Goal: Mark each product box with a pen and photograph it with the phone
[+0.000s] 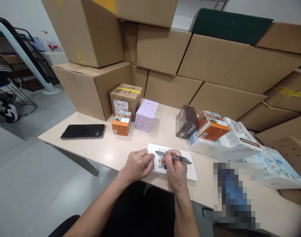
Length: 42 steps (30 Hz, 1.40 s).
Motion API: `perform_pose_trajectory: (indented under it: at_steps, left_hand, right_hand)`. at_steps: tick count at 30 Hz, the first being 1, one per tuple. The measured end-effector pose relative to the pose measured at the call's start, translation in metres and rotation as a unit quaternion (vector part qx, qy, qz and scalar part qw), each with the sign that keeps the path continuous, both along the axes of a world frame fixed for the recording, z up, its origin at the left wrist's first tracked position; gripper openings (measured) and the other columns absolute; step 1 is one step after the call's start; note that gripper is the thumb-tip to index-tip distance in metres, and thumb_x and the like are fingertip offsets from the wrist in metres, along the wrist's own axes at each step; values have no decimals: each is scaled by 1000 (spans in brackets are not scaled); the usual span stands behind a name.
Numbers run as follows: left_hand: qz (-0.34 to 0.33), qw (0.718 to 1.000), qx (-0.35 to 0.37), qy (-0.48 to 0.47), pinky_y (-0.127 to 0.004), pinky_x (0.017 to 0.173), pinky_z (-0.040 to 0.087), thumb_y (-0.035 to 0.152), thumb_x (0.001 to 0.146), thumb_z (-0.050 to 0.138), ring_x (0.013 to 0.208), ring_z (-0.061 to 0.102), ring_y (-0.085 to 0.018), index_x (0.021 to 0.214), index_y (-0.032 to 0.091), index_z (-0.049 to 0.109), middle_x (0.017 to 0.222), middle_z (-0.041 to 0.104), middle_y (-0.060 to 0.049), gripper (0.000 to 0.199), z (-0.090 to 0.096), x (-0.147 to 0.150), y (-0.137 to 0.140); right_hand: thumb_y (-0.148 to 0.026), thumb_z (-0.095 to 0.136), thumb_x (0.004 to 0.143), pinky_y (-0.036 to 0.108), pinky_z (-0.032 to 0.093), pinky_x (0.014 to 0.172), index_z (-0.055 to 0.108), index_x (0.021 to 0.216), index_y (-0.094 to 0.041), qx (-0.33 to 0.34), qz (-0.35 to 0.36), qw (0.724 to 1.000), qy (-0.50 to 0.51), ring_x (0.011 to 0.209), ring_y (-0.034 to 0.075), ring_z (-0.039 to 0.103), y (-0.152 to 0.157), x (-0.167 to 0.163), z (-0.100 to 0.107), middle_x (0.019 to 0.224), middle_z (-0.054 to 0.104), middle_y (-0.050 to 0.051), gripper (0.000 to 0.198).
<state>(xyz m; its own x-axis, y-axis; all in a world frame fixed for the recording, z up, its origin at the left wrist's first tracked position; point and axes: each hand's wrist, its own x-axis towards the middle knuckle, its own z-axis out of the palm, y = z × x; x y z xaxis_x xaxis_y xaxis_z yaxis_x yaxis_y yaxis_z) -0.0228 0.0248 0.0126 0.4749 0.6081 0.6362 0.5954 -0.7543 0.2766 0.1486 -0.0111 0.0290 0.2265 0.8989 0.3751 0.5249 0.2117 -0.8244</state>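
Note:
My right hand (176, 168) is closed round a dark click pen (177, 158), whose tip points left over a white booklet (191, 169). Black print shows on the booklet's cover, partly covered by my hand. At the booklet's left edge, my left hand (137, 164) is curled, thumb and forefinger close together at that edge. Its other fingers are folded and partly hidden. The booklet lies flat near the table's front edge.
On the table (81, 151) are a phone (83, 131), an orange box (122, 123), a lilac box (146, 116) and a brown box (187, 121). Another orange box (212, 125) rests on white cartons (235, 141). Stacked cardboard boxes (162, 49) wall off the back. A blurred patch (235, 196) covers the right.

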Motion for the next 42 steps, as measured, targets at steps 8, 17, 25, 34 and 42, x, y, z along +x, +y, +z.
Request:
perform_pose_trajectory:
  at_steps: [8, 17, 25, 34, 42]
  left_hand:
    - [0, 1000, 11, -13, -23, 53, 41, 20, 88, 51, 55, 52, -13, 93, 19, 70, 67, 56, 0, 19, 1, 1, 0]
    - [16, 999, 19, -29, -23, 52, 44, 20, 86, 54, 55, 55, -12, 91, 19, 72, 68, 59, -1, 19, -1, 1, 1]
    - [128, 990, 36, -48, -22, 50, 39, 20, 87, 55, 55, 54, -10, 90, 22, 74, 68, 59, 0, 19, -5, 6, 5]
    - [156, 987, 32, -32, -23, 49, 38, 23, 90, 54, 56, 55, -10, 93, 24, 73, 72, 58, 0, 20, -8, 7, 6]
    - [153, 986, 16, -60, -22, 50, 39, 23, 92, 53, 55, 51, -9, 93, 22, 72, 74, 57, 1, 19, -11, 5, 5]
  right_hand:
    - [-42, 46, 98, 25, 48, 63, 58, 81, -19, 1, 5, 1000, -1, 61, 12, 61, 0, 1, 0, 70, 64, -1, 31]
    - [-41, 56, 93, 29, 52, 69, 57, 98, -18, 138, -165, 966, 144, 66, 13, 63, -14, 6, -6, 79, 67, 1, 24]
    - [-34, 51, 93, 39, 47, 90, 66, 110, -15, 92, -216, 952, -194, 100, 24, 60, -54, 86, -22, 106, 66, 13, 29]
    - [-13, 37, 89, 41, 40, 88, 66, 120, -15, -39, -172, 875, -451, 96, 27, 52, -48, 107, -52, 110, 67, 14, 42]
    - [-65, 40, 89, 63, 38, 92, 50, 141, -12, -150, -369, 842, -365, 119, 48, 47, -90, 117, -16, 134, 50, 29, 75]
